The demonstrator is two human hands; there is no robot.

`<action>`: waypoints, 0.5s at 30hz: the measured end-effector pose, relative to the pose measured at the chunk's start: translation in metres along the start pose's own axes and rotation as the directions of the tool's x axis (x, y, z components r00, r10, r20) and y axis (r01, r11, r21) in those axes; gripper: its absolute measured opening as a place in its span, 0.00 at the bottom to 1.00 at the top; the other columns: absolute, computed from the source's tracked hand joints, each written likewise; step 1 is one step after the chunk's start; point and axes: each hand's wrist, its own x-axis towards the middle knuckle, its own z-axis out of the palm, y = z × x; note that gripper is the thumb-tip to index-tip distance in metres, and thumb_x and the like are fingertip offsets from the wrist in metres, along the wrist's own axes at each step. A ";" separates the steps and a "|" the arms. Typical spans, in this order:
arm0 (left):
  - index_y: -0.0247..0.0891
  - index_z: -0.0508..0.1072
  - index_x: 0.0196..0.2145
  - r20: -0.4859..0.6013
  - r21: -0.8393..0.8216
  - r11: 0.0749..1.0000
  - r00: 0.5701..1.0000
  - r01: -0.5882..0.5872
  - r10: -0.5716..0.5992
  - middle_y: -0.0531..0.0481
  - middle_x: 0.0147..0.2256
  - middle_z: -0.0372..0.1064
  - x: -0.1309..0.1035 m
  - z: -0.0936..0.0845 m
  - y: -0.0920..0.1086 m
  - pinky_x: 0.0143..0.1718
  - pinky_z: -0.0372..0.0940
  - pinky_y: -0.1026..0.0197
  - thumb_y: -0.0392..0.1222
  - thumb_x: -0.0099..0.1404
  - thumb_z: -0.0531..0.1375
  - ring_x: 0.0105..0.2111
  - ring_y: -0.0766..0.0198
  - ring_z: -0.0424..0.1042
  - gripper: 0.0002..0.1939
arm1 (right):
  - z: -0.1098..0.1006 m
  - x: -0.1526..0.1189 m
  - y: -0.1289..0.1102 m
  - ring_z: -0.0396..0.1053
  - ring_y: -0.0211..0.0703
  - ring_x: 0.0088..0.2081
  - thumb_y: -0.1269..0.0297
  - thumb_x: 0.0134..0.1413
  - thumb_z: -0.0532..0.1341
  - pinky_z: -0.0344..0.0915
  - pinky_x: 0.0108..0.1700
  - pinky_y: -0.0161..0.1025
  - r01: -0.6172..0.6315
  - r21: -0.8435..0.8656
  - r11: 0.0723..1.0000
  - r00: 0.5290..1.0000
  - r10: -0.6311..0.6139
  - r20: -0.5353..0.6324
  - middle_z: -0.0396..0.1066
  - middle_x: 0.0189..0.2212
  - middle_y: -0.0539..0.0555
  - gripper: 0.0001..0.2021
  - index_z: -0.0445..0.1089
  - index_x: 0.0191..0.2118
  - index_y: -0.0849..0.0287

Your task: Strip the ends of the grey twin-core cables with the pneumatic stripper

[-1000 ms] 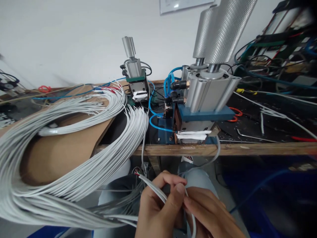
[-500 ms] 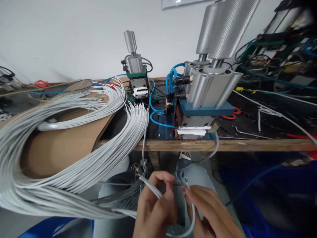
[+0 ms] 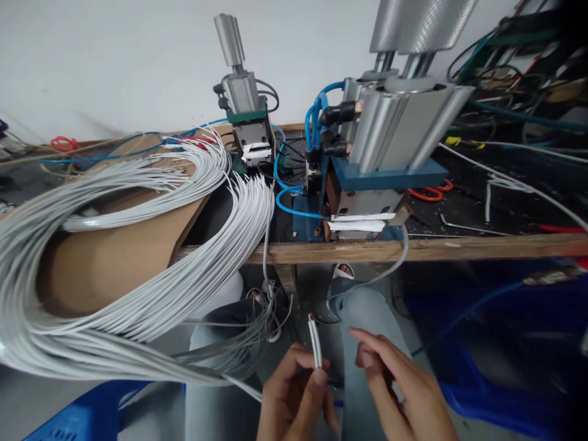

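Near the bottom centre, my left hand (image 3: 298, 395) pinches two white cable ends (image 3: 315, 343) side by side, their tips pointing up and away from me. My right hand (image 3: 397, 386) is just to the right, apart from the cables, with its fingers loosely spread and nothing seen between them. A large coiled bundle of white cables (image 3: 184, 294) lies at the left, partly on brown cardboard (image 3: 114, 269), and its strands hang over the bench edge towards my left hand.
A pneumatic press (image 3: 386, 177) with blue hoses stands at the front of the bench (image 3: 459, 248), and a smaller press (image 3: 248, 116) stands behind to the left. Below the bench are my knees, a blue stool (image 3: 78, 416) and a blue object (image 3: 478, 380) at the right.
The cable end that was by my right hand now stands beside the other in my left hand. My right hand has let go and opened. The camera view has shifted slightly.
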 end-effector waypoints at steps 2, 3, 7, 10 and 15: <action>0.37 0.77 0.27 0.016 0.016 0.999 0.999 -0.030 0.029 0.55 0.27 0.66 -0.004 0.001 -0.008 0.16 0.58 0.70 0.49 0.58 0.67 0.14 0.74 0.66 0.12 | -0.001 0.007 -0.020 0.71 0.39 0.23 0.61 0.62 0.55 0.68 0.21 0.32 -0.059 0.176 0.983 0.998 0.058 0.010 0.72 0.29 0.49 0.12 0.69 0.49 0.51; 0.37 0.77 0.27 0.035 0.019 0.999 0.999 -0.042 0.042 0.54 0.27 0.65 -0.006 0.001 -0.011 0.17 0.59 0.69 0.49 0.59 0.67 0.15 0.74 0.66 0.12 | 0.001 0.010 -0.027 0.71 0.38 0.24 0.62 0.62 0.55 0.67 0.21 0.31 -0.063 0.237 0.969 0.998 0.061 0.016 0.71 0.30 0.49 0.09 0.70 0.45 0.50; 0.39 0.78 0.28 -0.050 0.040 0.990 0.989 -0.139 0.141 0.52 0.27 0.70 -0.007 0.000 -0.011 0.31 0.67 0.66 0.48 0.59 0.67 0.26 0.66 0.72 0.10 | 0.014 0.010 -0.034 0.71 0.39 0.32 0.64 0.61 0.57 0.67 0.29 0.30 -0.052 0.396 0.917 0.994 0.085 -0.065 0.68 0.34 0.51 0.07 0.70 0.32 0.53; 0.42 0.78 0.29 -0.220 -0.023 0.991 0.968 -0.131 0.123 0.53 0.28 0.72 -0.003 0.000 0.003 0.36 0.65 0.68 0.50 0.58 0.67 0.31 0.66 0.71 0.09 | 0.024 0.001 -0.028 0.68 0.39 0.30 0.60 0.63 0.55 0.67 0.33 0.33 -0.093 0.594 0.799 0.976 0.192 -0.106 0.65 0.29 0.49 0.10 0.66 0.30 0.54; 0.40 0.78 0.28 -0.127 0.114 0.988 0.985 -0.102 0.117 0.55 0.23 0.65 0.002 0.009 0.019 0.25 0.59 0.72 0.50 0.57 0.68 0.23 0.70 0.62 0.10 | 0.027 -0.015 -0.029 0.65 0.38 0.22 0.52 0.62 0.55 0.68 0.26 0.33 -0.370 0.710 0.599 0.920 0.342 0.190 0.63 0.21 0.46 0.14 0.66 0.30 0.53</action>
